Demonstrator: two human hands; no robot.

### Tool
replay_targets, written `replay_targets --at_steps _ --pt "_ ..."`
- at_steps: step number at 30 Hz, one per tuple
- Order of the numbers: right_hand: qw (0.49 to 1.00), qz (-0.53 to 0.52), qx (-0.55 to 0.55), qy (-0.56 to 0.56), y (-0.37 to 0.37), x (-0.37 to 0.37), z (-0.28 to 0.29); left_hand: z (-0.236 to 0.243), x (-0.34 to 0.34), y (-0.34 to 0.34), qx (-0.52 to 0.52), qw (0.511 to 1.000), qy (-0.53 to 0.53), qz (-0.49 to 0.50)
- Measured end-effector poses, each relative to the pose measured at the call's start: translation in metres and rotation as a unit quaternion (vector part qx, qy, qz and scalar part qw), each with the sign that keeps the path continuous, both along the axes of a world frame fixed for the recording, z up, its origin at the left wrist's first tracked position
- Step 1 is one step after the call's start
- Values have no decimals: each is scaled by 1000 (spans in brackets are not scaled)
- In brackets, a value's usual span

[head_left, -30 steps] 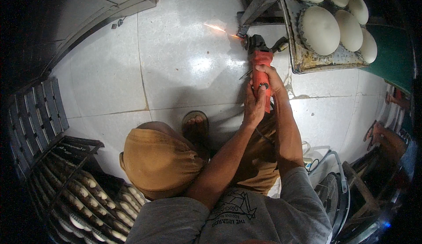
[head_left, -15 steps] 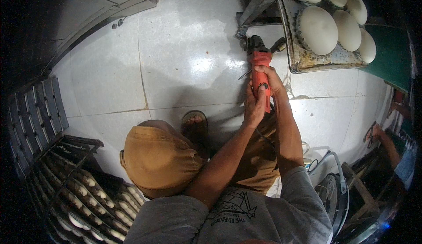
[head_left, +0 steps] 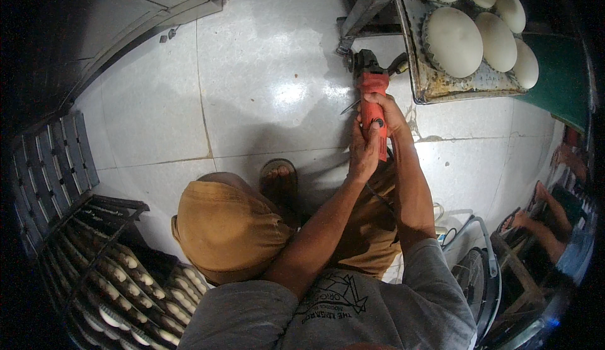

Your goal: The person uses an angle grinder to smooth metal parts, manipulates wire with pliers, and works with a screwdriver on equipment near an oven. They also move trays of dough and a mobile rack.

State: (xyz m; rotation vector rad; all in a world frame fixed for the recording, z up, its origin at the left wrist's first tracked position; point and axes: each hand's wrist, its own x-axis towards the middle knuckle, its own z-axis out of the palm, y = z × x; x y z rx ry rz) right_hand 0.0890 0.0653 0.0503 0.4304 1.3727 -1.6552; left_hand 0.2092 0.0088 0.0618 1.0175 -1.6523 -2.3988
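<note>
At twelve o'clock from the person's chest, the left hand (head_left: 364, 153) was clamped around the rear of a red angle grinder (head_left: 375, 84); the right hand (head_left: 393, 114) gripped its body slightly farther forward. Beyond, at twelve, stood a dark metal leg (head_left: 375, 6); at one, a stained tray (head_left: 441, 90) bore pale domed rounds (head_left: 455, 42).

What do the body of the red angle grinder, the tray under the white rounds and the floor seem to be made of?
Angle grinder body: probably moulded plastic, satin red; it shows slots and even colour.
Tray: likely sheet metal, worn; thin rim, dark stains.
Floor: seemingly ceramic or stone tiles, glossy; straight joints and bright reflections.
</note>
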Motion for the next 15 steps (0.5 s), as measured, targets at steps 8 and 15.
replay_targets --at_steps 8,15 --pt "1000 -19 -3 17 -1 0 0 6 0 0 11 1000 -6 -1" --pt "999 -24 -18 17 -7 -1 14 19 -2 -8 2 1000 -21 -20"
